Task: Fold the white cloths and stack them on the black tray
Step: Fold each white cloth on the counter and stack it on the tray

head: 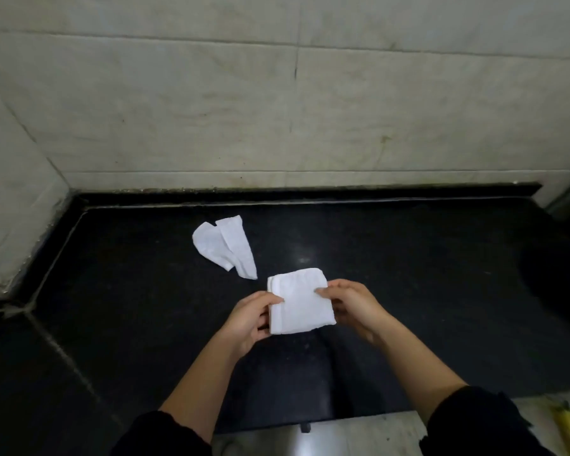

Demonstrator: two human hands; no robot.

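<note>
A folded white cloth [301, 304] is pinched between both sets of fingers. The left hand [250, 319] clamps its left edge, thumb on top and fingers curled underneath, and the right hand [352, 304] clamps the right edge the same way. Under the fingers lies the black worktop [408, 274]. Beyond the left fingers, apart from them, a second white cloth [224, 246] lies loosely folded on the worktop.

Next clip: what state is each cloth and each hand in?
Square white fabric cloth: folded, held between both hands.
Loose white fabric cloth: rumpled, not neatly folded, lying on black stone counter.
Left hand: pinches folded cloth's left edge.
Right hand: pinches its right edge.
</note>
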